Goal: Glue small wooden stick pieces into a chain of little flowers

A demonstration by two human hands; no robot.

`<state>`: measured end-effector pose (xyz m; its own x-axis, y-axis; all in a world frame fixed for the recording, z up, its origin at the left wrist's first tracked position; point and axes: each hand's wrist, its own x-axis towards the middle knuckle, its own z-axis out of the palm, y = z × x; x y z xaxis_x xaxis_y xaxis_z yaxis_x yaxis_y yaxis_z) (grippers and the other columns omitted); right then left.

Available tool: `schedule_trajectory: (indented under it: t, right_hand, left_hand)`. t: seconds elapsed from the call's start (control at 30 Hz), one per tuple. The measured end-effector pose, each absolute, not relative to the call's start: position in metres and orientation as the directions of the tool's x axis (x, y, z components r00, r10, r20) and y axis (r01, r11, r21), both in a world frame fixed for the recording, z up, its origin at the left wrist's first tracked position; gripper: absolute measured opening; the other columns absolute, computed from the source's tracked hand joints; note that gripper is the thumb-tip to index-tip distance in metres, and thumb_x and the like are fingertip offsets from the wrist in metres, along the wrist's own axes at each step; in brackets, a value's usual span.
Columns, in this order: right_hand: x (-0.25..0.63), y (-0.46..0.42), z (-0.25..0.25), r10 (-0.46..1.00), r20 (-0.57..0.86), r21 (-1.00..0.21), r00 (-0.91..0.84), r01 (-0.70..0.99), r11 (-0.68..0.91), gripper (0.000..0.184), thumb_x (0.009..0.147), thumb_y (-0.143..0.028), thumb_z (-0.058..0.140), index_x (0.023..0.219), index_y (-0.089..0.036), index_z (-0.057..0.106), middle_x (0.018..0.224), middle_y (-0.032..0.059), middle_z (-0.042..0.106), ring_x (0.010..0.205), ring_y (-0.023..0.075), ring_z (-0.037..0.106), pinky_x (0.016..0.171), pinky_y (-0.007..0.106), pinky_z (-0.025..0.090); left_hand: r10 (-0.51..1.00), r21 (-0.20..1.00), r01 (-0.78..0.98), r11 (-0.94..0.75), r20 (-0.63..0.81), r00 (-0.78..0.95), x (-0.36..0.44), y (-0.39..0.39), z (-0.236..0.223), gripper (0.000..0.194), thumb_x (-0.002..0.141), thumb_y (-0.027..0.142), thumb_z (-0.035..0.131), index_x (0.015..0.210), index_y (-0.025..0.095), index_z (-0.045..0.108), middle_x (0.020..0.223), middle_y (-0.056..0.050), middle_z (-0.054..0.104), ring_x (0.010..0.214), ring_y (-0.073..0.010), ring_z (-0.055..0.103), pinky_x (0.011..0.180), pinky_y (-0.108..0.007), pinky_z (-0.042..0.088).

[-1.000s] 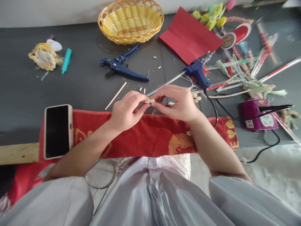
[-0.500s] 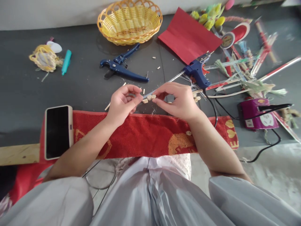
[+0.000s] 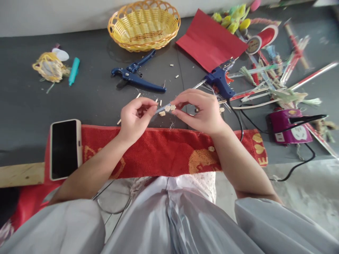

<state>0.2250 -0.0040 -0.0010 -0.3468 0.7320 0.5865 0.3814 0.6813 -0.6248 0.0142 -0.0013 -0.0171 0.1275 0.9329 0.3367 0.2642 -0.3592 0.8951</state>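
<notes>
Between my hands stretches a narrow pale blue strip (image 3: 160, 109). Its left end is pinched by my left hand (image 3: 137, 117), thumb against forefinger. My right hand (image 3: 199, 110) pinches the other end, where small cream flower-shaped pieces (image 3: 170, 108) sit on the strip. Just below them, a short bundle of cream bits (image 3: 162, 113) lies on the dark table. Thin cream sticks and cut bits are scattered around my fingers. Beyond my right hand lies a blue glue gun (image 3: 221, 82), and blue cutters (image 3: 139, 78) rest open beyond my left.
A yellow wicker basket (image 3: 144, 26) and red paper (image 3: 210, 40) stand at the back. A red towel (image 3: 159, 151) covers the front edge, with a phone (image 3: 65, 150) at left. Straws, a thread spool (image 3: 263, 38) and a purple power socket (image 3: 287, 127) crowd the right.
My left hand has shifted slightly left and turned, showing more of the blue strip. The flower-shaped pieces by my right fingers now face up more plainly.
</notes>
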Motion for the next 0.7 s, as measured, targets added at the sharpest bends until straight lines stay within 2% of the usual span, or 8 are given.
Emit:
schedule_trajectory:
  t: [0.13,0.23,0.3,0.43,0.53,0.7]
  right_hand:
    - [0.2255,-0.0042,-0.0002,0.690,0.634,-0.578,-0.350,0.378,0.723,0.016,0.092,-0.034,0.062,0.094,-0.020,0.068,0.088,0.0029,0.070,0.075,0.0122,0.065,0.069,0.029,0.055]
    - [0.2256,-0.0046,0.0000,0.667,0.656,-0.555,-0.353,0.374,0.744,0.016,0.091,-0.034,0.062,0.096,-0.020,0.068,0.090,0.0033,0.070,0.077,0.0126,0.065,0.070,0.029,0.056]
    - [0.2255,-0.0049,0.0002,0.655,0.669,-0.548,-0.351,0.363,0.754,0.015,0.091,-0.033,0.064,0.096,-0.020,0.067,0.090,0.0033,0.069,0.077,0.0125,0.065,0.069,0.029,0.057]
    - [0.2251,-0.0050,0.0002,0.647,0.679,-0.536,-0.348,0.367,0.760,0.014,0.091,-0.033,0.064,0.096,-0.020,0.067,0.090,0.0028,0.069,0.077,0.0123,0.066,0.069,0.029,0.057]
    - [0.2252,-0.0048,-0.0011,0.644,0.680,-0.532,-0.351,0.369,0.762,0.015,0.091,-0.034,0.064,0.097,-0.020,0.067,0.090,0.0030,0.069,0.077,0.0123,0.066,0.069,0.029,0.057]
    - [0.2250,-0.0055,-0.0038,0.641,0.679,-0.524,-0.357,0.376,0.764,0.017,0.092,-0.036,0.062,0.099,-0.021,0.067,0.093,0.0028,0.069,0.078,0.0124,0.066,0.071,0.029,0.057]
  left_hand:
    - [0.776,0.672,0.408,-0.618,0.603,0.184,0.0122,-0.0063,-0.0143,0.016,0.092,0.031,0.060,0.100,0.020,0.068,0.077,0.001,0.067,0.059,-0.0060,0.057,0.056,-0.018,0.047]
    - [0.633,0.484,0.447,-0.753,0.719,0.288,0.0115,-0.0094,-0.0121,0.014,0.092,0.021,0.057,0.102,0.021,0.067,0.071,0.004,0.064,0.056,-0.0054,0.054,0.058,-0.018,0.048]
    - [0.620,0.460,0.458,-0.761,0.723,0.305,0.0119,-0.0110,-0.0118,0.012,0.092,0.021,0.057,0.101,0.020,0.065,0.071,0.004,0.063,0.053,-0.0046,0.052,0.054,-0.017,0.046]
    - [0.646,0.489,0.464,-0.738,0.712,0.276,0.0125,-0.0120,-0.0115,0.007,0.090,0.023,0.063,0.095,0.019,0.061,0.074,0.004,0.064,0.050,-0.0030,0.050,0.050,-0.016,0.042]
    - [0.572,0.402,0.467,-0.787,0.758,0.312,0.0120,-0.0113,-0.0087,0.005,0.089,0.020,0.064,0.094,0.020,0.063,0.071,0.005,0.063,0.051,-0.0039,0.049,0.054,-0.017,0.044]
    - [0.492,0.284,0.471,-0.835,0.770,0.406,0.0108,-0.0117,-0.0077,0.020,0.090,0.018,0.063,0.109,0.021,0.065,0.080,0.003,0.069,0.055,-0.0052,0.053,0.057,-0.019,0.046]
